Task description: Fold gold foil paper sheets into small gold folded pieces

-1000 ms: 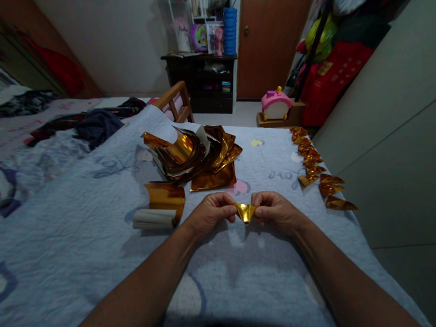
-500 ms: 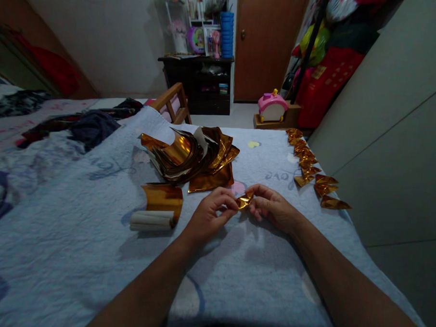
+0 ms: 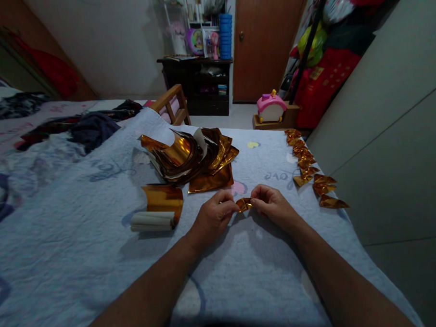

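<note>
In my head view, my left grip (image 3: 215,214) pinches closed, thumb against fingers, on one end of a small folded gold piece (image 3: 245,204), while my right grip (image 3: 273,204) nips its other end, holding it between them over the blue bedspread (image 3: 230,274). Beyond it lies a fanned stack of gold sheets (image 3: 181,158), with a curled bundle (image 3: 165,198) to my left and more folded pieces (image 3: 304,156) lined along the right edge.

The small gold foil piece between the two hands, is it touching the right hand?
Touching. The head view shows the right hand pinching one end of the small gold foil piece.
</note>
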Tool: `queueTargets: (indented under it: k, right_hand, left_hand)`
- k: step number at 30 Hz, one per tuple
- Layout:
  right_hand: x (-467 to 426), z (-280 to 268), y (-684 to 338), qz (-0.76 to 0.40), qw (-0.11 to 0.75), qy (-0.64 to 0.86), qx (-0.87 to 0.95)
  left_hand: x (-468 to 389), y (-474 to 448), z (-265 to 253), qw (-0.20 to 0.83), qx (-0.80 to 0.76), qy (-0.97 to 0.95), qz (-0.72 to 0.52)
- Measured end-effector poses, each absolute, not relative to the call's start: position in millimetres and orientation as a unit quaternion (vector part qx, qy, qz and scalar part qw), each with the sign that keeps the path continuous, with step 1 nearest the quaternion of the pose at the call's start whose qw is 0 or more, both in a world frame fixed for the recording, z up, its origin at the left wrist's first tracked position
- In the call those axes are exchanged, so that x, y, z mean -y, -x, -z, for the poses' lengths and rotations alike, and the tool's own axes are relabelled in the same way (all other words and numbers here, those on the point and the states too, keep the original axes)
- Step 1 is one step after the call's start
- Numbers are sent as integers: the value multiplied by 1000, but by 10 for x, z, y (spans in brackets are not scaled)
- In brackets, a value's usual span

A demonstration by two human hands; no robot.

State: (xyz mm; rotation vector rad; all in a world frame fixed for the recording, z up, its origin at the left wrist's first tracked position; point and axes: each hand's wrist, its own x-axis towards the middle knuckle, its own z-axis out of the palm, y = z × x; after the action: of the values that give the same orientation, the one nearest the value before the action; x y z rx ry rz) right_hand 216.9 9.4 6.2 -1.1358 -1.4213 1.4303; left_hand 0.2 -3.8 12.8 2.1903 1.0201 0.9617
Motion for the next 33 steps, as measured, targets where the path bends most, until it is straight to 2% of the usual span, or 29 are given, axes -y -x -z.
queueTargets:
  k: [6,17,20,26,33]
  right_hand:
    - [-154,-59,-2269,-406,425,510,628]
    - [-277,-431,-2860,-61,361,628,686]
    - [-246,-547,-3113,-74,333,652,678]
    - [-128,-604,-3494,-207,224,748,590]
    - [-117,-642,-3584,-105,179,797,567]
  left_hand:
    - [28,-5,-83,288,-393,-782,-388]
    - [-33,-36,55,295,-435,-771,-360]
    - [-49,-43,72,291,-441,-771,-355]
    - [-61,-58,76,293,-440,-771,-355]
    - [-68,-64,78,298,-448,-767,-349]
